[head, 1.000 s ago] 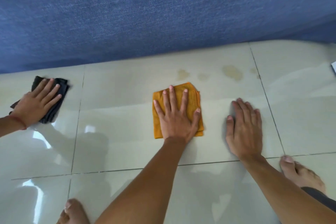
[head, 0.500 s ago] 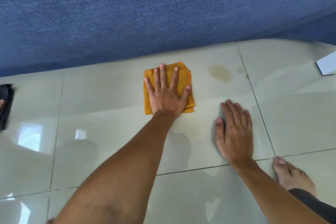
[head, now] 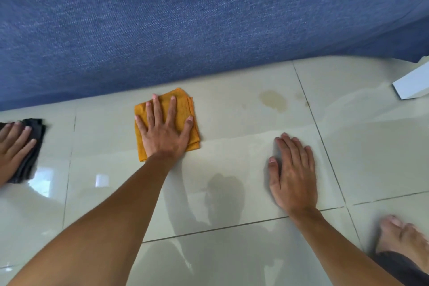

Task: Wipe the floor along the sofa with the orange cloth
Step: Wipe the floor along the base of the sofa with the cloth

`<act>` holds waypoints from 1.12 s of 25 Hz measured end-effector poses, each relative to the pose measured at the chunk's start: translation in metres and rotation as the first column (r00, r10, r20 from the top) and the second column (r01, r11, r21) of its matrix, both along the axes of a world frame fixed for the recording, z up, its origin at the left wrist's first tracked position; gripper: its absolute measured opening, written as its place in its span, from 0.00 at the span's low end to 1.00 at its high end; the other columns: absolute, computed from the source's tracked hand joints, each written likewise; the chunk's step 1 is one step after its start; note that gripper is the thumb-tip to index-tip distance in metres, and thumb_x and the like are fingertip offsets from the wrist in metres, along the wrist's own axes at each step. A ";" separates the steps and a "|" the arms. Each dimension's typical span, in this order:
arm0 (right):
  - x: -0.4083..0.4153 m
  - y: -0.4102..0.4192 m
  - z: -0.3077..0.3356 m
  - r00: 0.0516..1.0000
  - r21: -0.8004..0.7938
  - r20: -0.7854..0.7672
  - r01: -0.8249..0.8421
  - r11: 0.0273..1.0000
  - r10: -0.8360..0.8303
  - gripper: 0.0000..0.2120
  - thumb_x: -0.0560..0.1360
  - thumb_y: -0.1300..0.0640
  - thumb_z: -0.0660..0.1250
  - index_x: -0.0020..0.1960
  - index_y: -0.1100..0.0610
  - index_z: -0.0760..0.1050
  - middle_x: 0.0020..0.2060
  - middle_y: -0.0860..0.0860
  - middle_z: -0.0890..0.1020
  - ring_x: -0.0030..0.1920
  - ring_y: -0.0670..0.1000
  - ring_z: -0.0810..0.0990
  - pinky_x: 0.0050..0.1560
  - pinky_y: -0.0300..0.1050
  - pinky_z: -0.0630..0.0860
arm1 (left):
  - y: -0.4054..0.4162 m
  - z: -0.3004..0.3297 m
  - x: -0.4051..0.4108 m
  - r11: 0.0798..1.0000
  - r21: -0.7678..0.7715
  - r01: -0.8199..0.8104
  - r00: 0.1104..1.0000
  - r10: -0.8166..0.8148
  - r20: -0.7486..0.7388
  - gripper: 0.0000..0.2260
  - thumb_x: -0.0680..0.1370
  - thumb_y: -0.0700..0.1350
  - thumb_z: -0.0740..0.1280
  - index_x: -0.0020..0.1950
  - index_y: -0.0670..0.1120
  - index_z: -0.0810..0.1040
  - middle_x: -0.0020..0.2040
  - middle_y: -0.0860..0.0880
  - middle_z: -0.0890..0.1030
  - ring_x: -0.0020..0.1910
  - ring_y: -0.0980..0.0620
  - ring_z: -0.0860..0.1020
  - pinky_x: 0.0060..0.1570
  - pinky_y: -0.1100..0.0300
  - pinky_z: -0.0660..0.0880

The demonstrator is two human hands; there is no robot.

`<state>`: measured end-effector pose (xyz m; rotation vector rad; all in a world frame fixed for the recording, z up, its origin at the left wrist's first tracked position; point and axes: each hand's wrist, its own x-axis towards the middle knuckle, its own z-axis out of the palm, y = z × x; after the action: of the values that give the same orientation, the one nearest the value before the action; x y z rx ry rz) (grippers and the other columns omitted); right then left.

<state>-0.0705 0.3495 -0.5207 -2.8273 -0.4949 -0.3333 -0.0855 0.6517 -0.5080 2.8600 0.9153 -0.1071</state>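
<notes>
At far left, another person's hand presses a dark cloth to the floor, just in front of the blue sofa. Near the middle, the left hand lies flat with its fingers spread wide over the folded orange cloth, pinning it to the tile close beside the sofa's lower edge; nothing is pinched, the palm simply bears down. To the right, a yellowish stain and a fainter spot mark the tile near the grout line, well apart from the cloth. Below them, the right hand rests open, fingers together, flat on bare tile as a brace. A bare foot shows at lower right, and a white object sits at the right edge. The wiping stroke appears to be mid-course, with the stain not yet reached. The next move likely calls for sliding the cloth rightward along the sofa under steady palm pressure, keeping the folds from bunching.
</notes>
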 end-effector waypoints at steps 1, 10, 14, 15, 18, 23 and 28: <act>0.000 0.000 0.001 1.000 0.003 -0.003 0.001 1.000 -0.001 0.24 0.79 0.53 0.58 0.71 0.63 0.74 0.71 0.57 0.76 0.73 0.60 0.72 0.75 0.62 0.64 | 0.002 0.000 -0.001 1.000 0.004 -0.011 1.000 0.011 -0.001 0.34 0.76 0.70 0.41 0.80 0.59 0.44 0.82 0.47 0.42 0.80 0.44 0.42 0.75 0.37 0.41; 0.000 0.001 0.000 1.000 -0.016 -0.016 -0.001 1.000 0.001 0.26 0.78 0.52 0.57 0.72 0.63 0.73 0.72 0.58 0.75 0.73 0.60 0.71 0.76 0.62 0.63 | -0.014 -0.001 0.042 1.000 0.015 0.022 0.999 -0.022 0.028 0.34 0.76 0.68 0.41 0.80 0.57 0.47 0.82 0.46 0.47 0.80 0.44 0.44 0.76 0.39 0.42; 0.000 0.001 -0.003 1.000 -0.011 -0.019 -0.009 1.000 0.008 0.26 0.79 0.52 0.55 0.72 0.63 0.73 0.72 0.58 0.74 0.74 0.60 0.71 0.75 0.63 0.63 | -0.054 0.002 0.074 0.995 -0.003 0.100 0.995 -0.100 0.024 0.34 0.76 0.67 0.43 0.80 0.57 0.48 0.82 0.46 0.47 0.80 0.44 0.44 0.75 0.39 0.40; 0.000 0.001 -0.003 1.000 0.001 -0.015 -0.015 1.000 0.015 0.26 0.79 0.52 0.55 0.72 0.63 0.73 0.72 0.58 0.75 0.74 0.60 0.71 0.75 0.63 0.63 | -0.066 0.002 0.081 0.992 -0.008 0.124 0.992 -0.123 0.028 0.34 0.76 0.67 0.43 0.80 0.57 0.48 0.82 0.46 0.47 0.80 0.44 0.44 0.75 0.39 0.40; 0.002 0.000 -0.003 1.000 0.102 0.004 -0.012 0.995 0.011 0.24 0.80 0.54 0.55 0.70 0.65 0.75 0.71 0.58 0.76 0.73 0.59 0.72 0.75 0.63 0.64 | -0.104 0.002 0.102 0.980 -0.028 0.195 0.981 -0.194 0.028 0.34 0.76 0.67 0.42 0.80 0.56 0.48 0.82 0.45 0.46 0.80 0.43 0.44 0.75 0.39 0.38; 0.006 -0.012 0.000 0.994 0.406 -0.010 0.104 0.908 -0.110 0.22 0.81 0.57 0.54 0.67 0.67 0.75 0.69 0.61 0.76 0.72 0.60 0.73 0.72 0.64 0.68 | -0.167 0.005 0.109 0.959 -0.073 0.274 0.962 -0.273 0.016 0.33 0.77 0.67 0.43 0.80 0.56 0.47 0.82 0.45 0.44 0.80 0.43 0.43 0.74 0.38 0.37; 0.032 -0.034 0.012 0.987 0.391 0.024 0.137 0.910 -0.159 0.22 0.82 0.56 0.54 0.68 0.66 0.75 0.70 0.61 0.76 0.72 0.61 0.72 0.71 0.64 0.68 | -0.158 0.026 0.107 0.907 -0.301 0.296 0.955 -0.277 0.106 0.30 0.79 0.65 0.43 0.80 0.57 0.46 0.82 0.47 0.43 0.80 0.48 0.41 0.76 0.45 0.36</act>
<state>-0.0380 0.3158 -0.5092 -2.4748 -0.1944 -0.4818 0.0211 0.4939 -0.4818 2.6572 0.4131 -0.1770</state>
